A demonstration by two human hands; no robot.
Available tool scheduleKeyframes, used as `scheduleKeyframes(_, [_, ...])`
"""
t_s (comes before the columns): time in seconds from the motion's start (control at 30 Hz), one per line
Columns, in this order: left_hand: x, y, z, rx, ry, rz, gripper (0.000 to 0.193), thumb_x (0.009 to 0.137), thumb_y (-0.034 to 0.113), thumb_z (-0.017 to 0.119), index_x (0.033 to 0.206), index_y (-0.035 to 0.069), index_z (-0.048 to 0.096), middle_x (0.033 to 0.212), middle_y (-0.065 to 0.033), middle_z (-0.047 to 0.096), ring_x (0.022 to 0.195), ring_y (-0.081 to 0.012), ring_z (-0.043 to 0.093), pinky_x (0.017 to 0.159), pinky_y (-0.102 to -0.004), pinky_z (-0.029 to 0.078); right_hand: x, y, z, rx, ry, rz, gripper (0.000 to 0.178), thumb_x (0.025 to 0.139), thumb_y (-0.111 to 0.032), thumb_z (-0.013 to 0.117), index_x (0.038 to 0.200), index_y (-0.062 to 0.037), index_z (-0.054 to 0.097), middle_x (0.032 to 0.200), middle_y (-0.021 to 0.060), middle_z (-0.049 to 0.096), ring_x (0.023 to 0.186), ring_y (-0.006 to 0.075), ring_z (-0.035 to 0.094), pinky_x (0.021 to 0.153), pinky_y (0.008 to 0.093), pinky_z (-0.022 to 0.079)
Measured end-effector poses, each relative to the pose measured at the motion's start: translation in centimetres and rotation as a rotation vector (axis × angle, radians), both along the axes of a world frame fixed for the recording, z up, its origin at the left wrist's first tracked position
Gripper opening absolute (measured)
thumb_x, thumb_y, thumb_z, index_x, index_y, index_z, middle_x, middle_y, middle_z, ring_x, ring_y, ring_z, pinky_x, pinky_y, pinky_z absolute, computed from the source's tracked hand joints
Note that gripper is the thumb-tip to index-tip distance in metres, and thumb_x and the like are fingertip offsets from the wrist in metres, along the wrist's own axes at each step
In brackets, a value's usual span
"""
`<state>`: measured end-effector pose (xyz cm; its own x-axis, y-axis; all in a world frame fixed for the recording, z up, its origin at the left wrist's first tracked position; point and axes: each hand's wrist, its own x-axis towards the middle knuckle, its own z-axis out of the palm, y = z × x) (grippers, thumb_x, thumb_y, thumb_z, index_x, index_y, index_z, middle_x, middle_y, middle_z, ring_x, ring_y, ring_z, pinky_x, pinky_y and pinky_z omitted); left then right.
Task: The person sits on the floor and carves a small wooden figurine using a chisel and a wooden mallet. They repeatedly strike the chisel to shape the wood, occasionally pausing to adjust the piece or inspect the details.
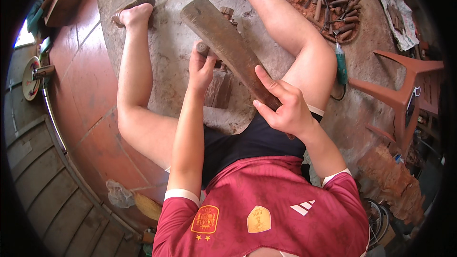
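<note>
Here, the right grip (288, 107) clasps a long, flat brown wooden bat (228, 45) angled toward eleven o'clock; the left grip (202, 70) encloses a round-ended brown handle (203, 48).

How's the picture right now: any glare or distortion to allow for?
Head view: pale glare on the upper part of the red tiled floor; grey panels curve near the black rim; the wooden paddle and right hand look reasonably sharp.
</note>
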<state>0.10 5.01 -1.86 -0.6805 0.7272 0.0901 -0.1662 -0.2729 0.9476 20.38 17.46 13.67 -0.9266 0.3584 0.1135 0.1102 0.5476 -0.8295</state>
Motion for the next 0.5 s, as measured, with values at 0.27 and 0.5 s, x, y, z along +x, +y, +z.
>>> scheduleKeyframes(0.27, [0.4,0.2,1.4,0.045,-0.079,0.077,0.024,0.101,0.011,0.054,0.124,0.004,0.049,0.116,-0.0049,0.059,0.108,-0.0142,0.056,0.097,-0.0314,0.044,0.5,-0.3,-0.5,-0.017,0.002,0.008,0.077,0.078,-0.008,0.074,0.148,-0.0148,0.044,0.076,0.0180,0.060,0.064,0.0318,0.061,0.064,0.0395,0.052])
scheduleKeyframes(0.5, [0.6,0.0,1.7,0.075,-0.116,0.077,0.022,0.101,0.012,0.055,0.122,0.005,0.050,0.115,-0.0026,0.058,0.108,-0.0125,0.054,0.097,-0.0303,0.043,0.6,-0.4,-0.6,-0.013,-0.007,0.017,0.078,0.077,-0.008,0.074,0.149,-0.0150,0.044,0.075,0.0176,0.059,0.062,0.0318,0.060,0.063,0.0394,0.052])
